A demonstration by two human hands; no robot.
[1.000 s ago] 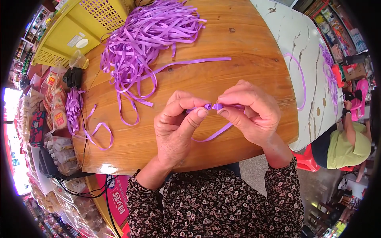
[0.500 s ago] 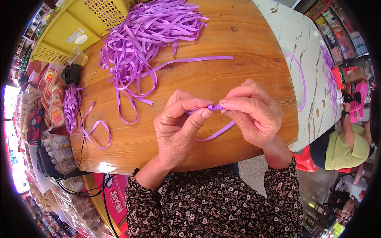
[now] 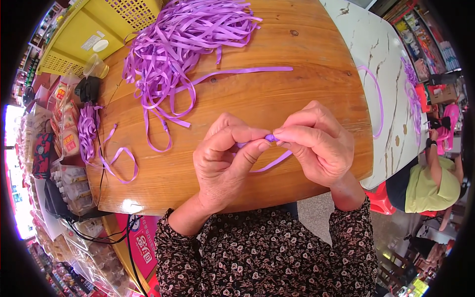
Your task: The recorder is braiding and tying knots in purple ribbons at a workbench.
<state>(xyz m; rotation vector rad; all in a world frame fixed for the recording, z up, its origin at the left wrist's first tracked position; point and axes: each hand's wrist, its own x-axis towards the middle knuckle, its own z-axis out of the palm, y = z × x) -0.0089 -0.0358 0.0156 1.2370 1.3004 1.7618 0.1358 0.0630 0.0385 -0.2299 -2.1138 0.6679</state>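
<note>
My left hand [image 3: 225,158] and my right hand [image 3: 316,143] meet above the wooden table [image 3: 277,99], each pinching a purple ribbon [image 3: 271,138] between thumb and forefinger. A small knotted or gathered bit of it shows between the fingertips; the rest there is hidden. One length of the ribbon hangs from under the hands and curves down to the table. Beyond my hands lies a big tangled pile of purple ribbons [image 3: 193,44], with one straight strand reaching right from it.
At the far left stand a yellow plastic basket [image 3: 79,37] and a clear cup [image 3: 96,67]. A smaller ribbon bundle [image 3: 88,128] lies by packaged goods at the left edge. On the right, a marbled white table [image 3: 391,99] bears more ribbon; a person in a yellow-green top [image 3: 433,185] sits beyond it.
My fingertips have closed in on the knotted part, so less of it shows between them. Both hands have shifted very slightly to the right.
</note>
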